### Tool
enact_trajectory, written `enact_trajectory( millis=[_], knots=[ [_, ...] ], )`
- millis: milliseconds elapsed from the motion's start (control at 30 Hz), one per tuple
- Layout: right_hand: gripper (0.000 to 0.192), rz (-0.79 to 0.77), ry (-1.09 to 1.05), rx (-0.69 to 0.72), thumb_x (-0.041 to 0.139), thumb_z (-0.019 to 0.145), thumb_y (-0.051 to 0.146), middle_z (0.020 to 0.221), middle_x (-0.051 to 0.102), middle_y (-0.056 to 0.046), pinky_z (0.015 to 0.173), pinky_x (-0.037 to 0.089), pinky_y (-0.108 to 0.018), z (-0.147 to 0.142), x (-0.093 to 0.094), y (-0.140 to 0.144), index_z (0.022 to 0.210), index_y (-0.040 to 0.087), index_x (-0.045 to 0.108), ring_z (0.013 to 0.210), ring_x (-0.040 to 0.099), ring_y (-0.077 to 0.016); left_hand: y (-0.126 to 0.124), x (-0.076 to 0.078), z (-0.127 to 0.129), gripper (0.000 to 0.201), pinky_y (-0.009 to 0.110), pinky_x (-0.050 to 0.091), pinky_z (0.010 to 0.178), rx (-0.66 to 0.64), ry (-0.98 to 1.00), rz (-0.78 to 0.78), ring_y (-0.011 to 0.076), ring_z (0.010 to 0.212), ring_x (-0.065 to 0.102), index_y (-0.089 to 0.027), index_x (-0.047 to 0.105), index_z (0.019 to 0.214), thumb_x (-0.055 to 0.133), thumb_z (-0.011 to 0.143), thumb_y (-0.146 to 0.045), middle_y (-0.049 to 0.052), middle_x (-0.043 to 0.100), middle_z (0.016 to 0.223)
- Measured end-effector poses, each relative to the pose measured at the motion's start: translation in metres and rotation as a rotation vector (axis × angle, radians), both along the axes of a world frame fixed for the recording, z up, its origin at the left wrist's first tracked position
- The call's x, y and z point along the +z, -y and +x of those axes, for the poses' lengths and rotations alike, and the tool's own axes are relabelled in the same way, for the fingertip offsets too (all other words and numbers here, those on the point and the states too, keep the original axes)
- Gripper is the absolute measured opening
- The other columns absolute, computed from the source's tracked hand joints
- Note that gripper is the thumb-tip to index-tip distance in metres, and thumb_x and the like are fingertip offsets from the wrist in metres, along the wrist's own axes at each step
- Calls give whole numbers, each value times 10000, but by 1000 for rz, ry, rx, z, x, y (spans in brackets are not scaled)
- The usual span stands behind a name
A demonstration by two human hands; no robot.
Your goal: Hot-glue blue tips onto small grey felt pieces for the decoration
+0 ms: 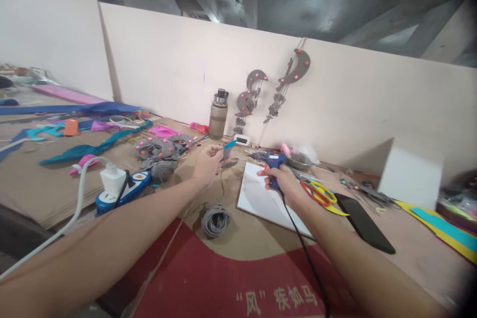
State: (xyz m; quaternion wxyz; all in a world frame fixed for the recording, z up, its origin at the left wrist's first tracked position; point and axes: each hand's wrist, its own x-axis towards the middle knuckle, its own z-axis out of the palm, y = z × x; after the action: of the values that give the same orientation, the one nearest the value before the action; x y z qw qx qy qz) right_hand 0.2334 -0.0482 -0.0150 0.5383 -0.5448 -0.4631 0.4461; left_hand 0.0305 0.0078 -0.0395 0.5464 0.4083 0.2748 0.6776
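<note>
Pinches a small blue piece [230, 145] in the left hand [211, 161], with thumb and fingers pressed together on its lower end and the pointed end jutting out to the right beyond the fingertips; grips a blue glue gun [276, 159] in the right hand [286, 184], with fingers clamped round the handle and nozzle aimed left, apart from the blue piece. Shows the blue piece as flat, thin and bright, tapering and tilted up to the right, with a greyer portion near the fingers too small to make out; shows the glue gun as dark blue, with a pale label on its side and a black cord [305, 253] running down past the right forearm. Holds the glue gun above a white board [253, 194] lying on the bench [238, 244]; holds the blue piece to the left of that board, with a thin grey strand [223, 186] hanging below the left hand. Includes, nearer, a coil of grey yarn [216, 220]; to the right, yellow and red scissors [324, 193] beside a black phone-like slab [365, 223]; farther back, a bottle [218, 119] and, hanging against a white wall [167, 69], dotted grey crescents [302, 67].
</note>
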Motion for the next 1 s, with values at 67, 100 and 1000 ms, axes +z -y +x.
enact_trajectory(
  millis=[67,100,1000],
  knots=[
    [185,-140,58,24,583,627,149,724,687,-64,425,435,-215,13,5,0,796,169,511,471,488,-85,1,1,1,168,392,579,839,1,-12,-1,142,743,682,-159,536,785,685,729,-211,16,667,737],
    [154,-204,108,39,578,637,146,706,684,-66,431,435,-214,19,7,0,774,169,514,466,487,-84,1,1,1,171,388,580,833,2,-17,0,138,733,678,-159,537,786,688,727,-213,16,666,736],
    [243,315,-57,103,551,773,278,728,502,64,541,448,-268,-102,-12,-28,938,255,374,552,511,-117,-5,-6,-7,112,281,482,704,201,-622,367,161,752,636,-192,593,903,545,842,-272,24,664,810]
  ],
)
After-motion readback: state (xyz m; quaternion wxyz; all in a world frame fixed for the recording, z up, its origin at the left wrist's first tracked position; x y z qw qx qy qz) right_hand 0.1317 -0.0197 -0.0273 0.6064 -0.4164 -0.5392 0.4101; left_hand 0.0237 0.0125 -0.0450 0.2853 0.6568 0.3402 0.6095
